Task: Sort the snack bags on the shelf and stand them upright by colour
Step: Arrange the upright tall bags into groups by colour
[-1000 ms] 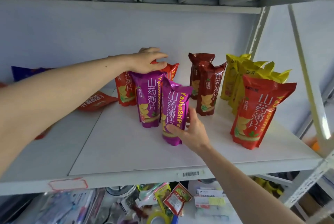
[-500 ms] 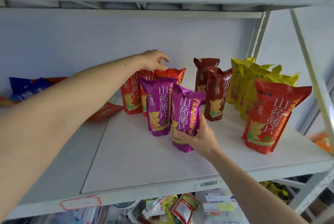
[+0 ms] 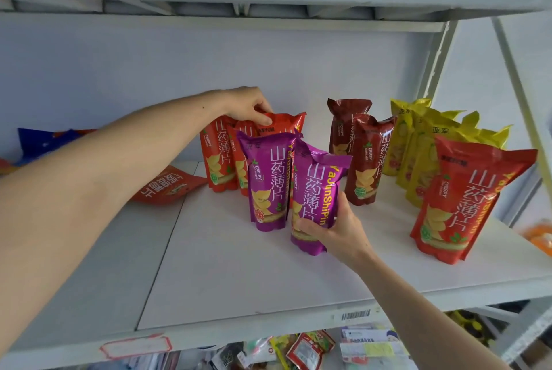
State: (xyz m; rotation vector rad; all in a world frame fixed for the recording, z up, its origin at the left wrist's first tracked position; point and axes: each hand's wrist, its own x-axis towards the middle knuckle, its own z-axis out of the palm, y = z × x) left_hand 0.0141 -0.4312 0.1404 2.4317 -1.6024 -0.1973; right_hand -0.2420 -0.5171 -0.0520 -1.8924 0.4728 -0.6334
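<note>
Two purple snack bags stand upright mid-shelf. My right hand grips the front purple bag near its base. The other purple bag stands just left of it. Behind them is a cluster of orange-red bags; my left hand pinches the top edge of the rear one. Two dark red bags stand to the right, then several yellow bags. A large orange-red bag stands alone at the front right.
An orange-red bag lies flat on the left of the white shelf. A blue bag lies at the far left by the back wall. A metal upright and a diagonal brace flank the right end. Loose packets fill the level below.
My left hand has dropped from over the purple bag's top onto the rear orange-red bag's top edge. My right hand has closed round the front purple bag.
</note>
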